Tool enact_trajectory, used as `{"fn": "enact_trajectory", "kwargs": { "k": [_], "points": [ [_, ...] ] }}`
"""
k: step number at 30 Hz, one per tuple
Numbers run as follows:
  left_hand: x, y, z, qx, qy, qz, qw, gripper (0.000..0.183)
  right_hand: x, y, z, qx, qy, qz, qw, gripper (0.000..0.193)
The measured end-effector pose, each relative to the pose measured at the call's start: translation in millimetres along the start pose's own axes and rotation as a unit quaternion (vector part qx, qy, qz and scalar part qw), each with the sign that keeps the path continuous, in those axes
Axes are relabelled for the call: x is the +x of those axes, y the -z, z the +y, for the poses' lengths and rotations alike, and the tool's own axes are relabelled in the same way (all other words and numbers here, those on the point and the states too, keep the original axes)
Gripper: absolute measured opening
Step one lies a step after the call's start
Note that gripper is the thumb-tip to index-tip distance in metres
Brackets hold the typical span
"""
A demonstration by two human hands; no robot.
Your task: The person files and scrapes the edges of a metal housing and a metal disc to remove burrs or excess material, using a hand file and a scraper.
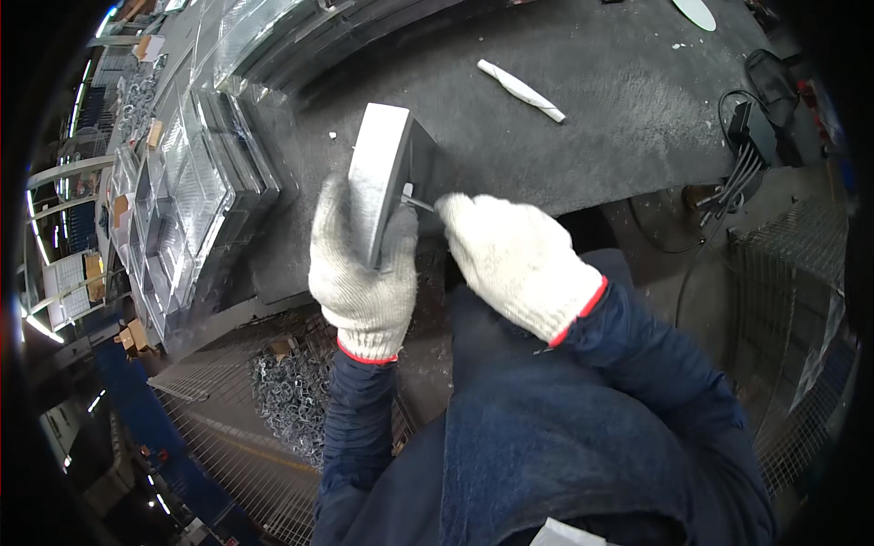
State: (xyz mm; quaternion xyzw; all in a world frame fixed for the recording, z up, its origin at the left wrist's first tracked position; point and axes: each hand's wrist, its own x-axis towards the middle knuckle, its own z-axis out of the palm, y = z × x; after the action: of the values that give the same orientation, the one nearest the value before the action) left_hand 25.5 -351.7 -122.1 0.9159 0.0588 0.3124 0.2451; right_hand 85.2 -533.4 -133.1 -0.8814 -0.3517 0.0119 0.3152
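Observation:
My left hand (364,287), in a white knit glove with a red cuff, is wrapped round a silvery rectangular metal piece (379,146). The piece stands tilted over the near edge of the grey table, its bright narrow face up and its side in shadow. A thin pale rod (421,204) sticks out from the pinched fingers of my gloved right hand (519,259). Its far end reaches the shadowed right side of the metal piece, close to my left fingers. Whether it sits in a hole there I cannot tell.
On the grey tabletop (601,136) lies a rolled white stick (521,90). Stacked clear plastic trays (205,196) stand at left. Below the table edge, a wire basket (246,446) holds many metal rings (293,391). Cables (742,177) hang at right, above a wire cage (792,237).

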Motion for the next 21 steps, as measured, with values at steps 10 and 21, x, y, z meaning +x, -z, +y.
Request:
{"fn": "enact_trajectory", "kwargs": {
  "k": [10, 21],
  "points": [
    [1, -5, -7, 0.003, -0.007, 0.015, 1.000, 0.073, 7, 3, -3, -0.009, -0.016, -0.018, 1.000, 0.007],
    [4, -3, 2, -0.067, 0.083, 0.005, 0.994, 0.070, 21, -4, 12, -0.002, 0.083, 0.074, 0.994, 0.008]
  ]
}}
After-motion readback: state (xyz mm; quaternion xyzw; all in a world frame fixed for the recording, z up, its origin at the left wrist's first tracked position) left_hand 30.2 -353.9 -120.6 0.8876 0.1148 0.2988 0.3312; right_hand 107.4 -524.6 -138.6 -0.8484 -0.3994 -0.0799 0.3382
